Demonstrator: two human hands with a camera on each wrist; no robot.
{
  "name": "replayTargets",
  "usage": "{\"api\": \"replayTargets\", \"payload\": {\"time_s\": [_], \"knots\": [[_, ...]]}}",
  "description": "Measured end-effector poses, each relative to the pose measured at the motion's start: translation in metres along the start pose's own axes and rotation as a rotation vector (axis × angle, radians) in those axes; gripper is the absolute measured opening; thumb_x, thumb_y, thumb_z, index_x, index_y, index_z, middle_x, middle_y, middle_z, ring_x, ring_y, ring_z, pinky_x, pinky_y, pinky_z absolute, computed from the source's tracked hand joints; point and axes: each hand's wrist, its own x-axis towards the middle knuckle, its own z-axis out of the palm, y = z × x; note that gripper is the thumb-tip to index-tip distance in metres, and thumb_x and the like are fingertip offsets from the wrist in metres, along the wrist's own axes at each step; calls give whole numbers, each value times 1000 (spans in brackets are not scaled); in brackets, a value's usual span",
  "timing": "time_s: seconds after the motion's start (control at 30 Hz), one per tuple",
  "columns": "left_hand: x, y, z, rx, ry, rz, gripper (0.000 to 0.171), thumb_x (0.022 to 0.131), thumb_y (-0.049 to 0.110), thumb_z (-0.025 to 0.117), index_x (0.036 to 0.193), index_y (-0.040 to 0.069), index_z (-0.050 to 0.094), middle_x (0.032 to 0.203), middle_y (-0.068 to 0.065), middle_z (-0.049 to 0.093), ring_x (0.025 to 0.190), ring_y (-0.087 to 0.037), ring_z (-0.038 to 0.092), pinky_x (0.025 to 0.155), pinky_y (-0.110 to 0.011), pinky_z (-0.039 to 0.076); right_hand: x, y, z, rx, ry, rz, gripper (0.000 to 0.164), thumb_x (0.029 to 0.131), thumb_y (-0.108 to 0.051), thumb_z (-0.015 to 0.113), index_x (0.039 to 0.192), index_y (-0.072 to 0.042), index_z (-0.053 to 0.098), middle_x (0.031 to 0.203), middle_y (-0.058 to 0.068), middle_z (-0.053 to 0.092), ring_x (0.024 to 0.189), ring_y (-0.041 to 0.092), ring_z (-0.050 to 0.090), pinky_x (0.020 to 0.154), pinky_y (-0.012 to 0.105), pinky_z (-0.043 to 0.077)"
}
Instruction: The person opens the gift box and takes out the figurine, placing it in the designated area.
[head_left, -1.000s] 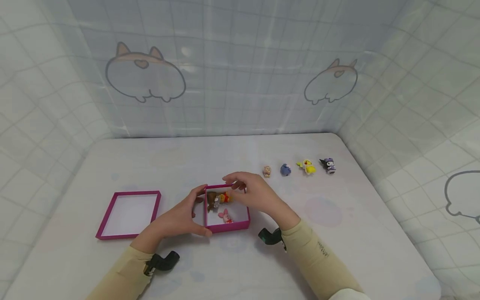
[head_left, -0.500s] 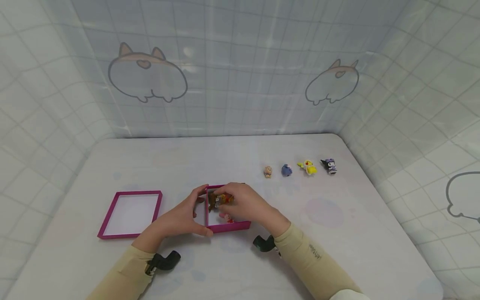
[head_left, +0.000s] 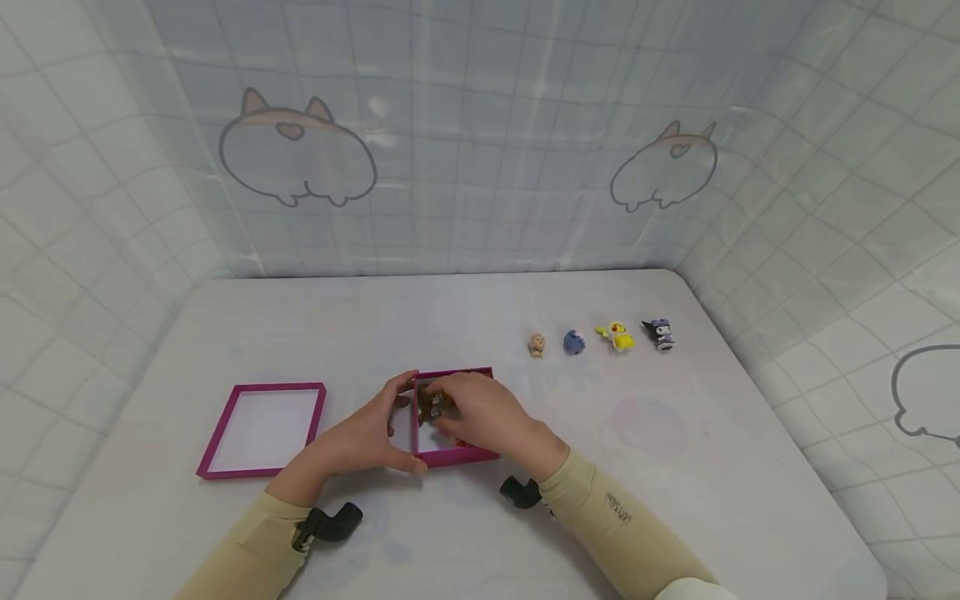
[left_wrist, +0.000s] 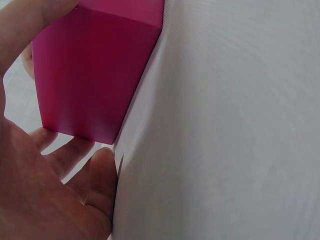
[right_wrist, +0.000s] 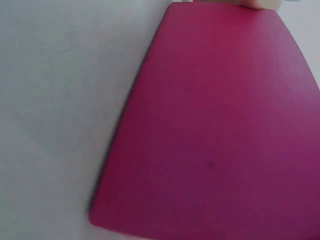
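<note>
Lowered since the earlier frame, right hand (head_left: 491, 410) reaches inside the magenta box (head_left: 457, 457), grip unclear; left hand (head_left: 360, 437) clasps the box, facing upward, nearly square-on, on a white tabletop (head_left: 375, 325) before grid-patterned walls (head_left: 465, 167).

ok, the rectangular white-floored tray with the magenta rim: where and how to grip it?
Probably pinch the tray by its left wall, coming down from the left. It lies flat, open side up, so that wall offers a raised edge to straddle; the left hand covers its near right corner in the head view.
</note>
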Motion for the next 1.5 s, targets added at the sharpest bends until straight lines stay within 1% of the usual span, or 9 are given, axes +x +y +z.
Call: {"api": "replayTargets", "payload": {"time_s": [0.13,0.33,0.57,0.7,0.83,1.03,1.1,1.27,1.5], "knots": [[1,-1,0,-8,-6,8,126,61,51,92,155,29,12,156,0,27,137,-24,36,98,-43,49,0,-1,3,-64,9,19,38,86,-30,78,119,-16,65,111,-6,68,97,9,61,85,27,52],[1,0,0,-13,-6,8,125,62,49,92,155,27,12,156,-3,27,136,-26,36,98,-46,49,1,-2,8,-118,36,33,34,85,-30,79,114,-17,65,104,-8,70,91,11,64,80,27,54],[0,1,0,2,4,-22,127,58,53,92,155,30,13,154,1,28,135,-21,37,97,-43,49,2,-3,11,-143,71,39,33,85,-32,80,111,-20,64,99,-10,70,85,11,63,75,28,53],[0,2,-1,2,4,-24,127,58,53,92,154,31,13,154,3,28,135,-20,37,98,-43,49,2,-3,11,-146,86,44,33,84,-31,80,111,-20,64,97,-10,70,84,11,62,74,29,52],[0,1,-1,-5,1,-19,126,58,52,92,154,31,13,154,3,28,135,-20,36,98,-43,49,1,-2,9,-66,83,48,34,85,-27,79,115,-20,64,102,-10,69,87,7,62,76,25,52],[-1,1,-1,3,2,-18,127,59,52,92,154,30,12,155,3,27,135,-20,36,97,-41,49,0,2,3,210,79,83,39,83,-16,78,119,-21,64,99,-12,63,80,1,58,69,20,50],[-1,2,-1,4,1,-16,126,60,51,92,155,29,12,155,1,27,135,-22,36,97,-42,49,0,2,1,259,80,95,40,82,-14,77,120,-20,64,98,-11,62,79,1,58,69,19,50],[-1,4,-2,-3,-2,-11,125,62,49,92,155,26,12,155,-4,27,135,-25,36,97,-45,49,0,3,-2,280,77,98,42,82,-11,77,121,-19,65,102,-10,62,79,1,58,70,18,50],[-1,2,-2,-1,-4,-15,126,61,50,92,155,27,11,156,-3,26,136,-25,37,98,-44,49,-1,5,-4,304,81,91,45,82,-11,77,125,-17,65,106,-8,61,81,5,58,69,19,51]]}}
